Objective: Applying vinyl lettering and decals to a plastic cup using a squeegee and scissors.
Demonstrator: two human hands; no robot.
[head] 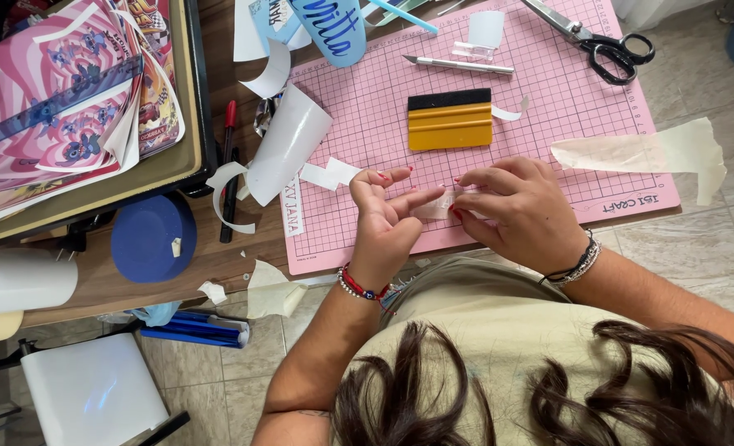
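Far left, printed sheets (61,107) sit in a tray, w/ a blue cap (152,238) on the desk below. A curled white sheet (288,140) lies at the pink mat's (549,99) left edge. Your left hand (388,219) and right hand (520,206) meet over the mat's near edge, fingers pinched shut on a small clear strip (435,205) held between them. Just beyond sits a yellow squeegee (450,124); a knife (458,64) and scissors (598,37) lie farther back. Right: tape piece (648,151).

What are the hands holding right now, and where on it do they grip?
Both hands pinch a small translucent strip over the pink cutting mat: the left hand at its left end, the right hand at its right end, between fingertips.
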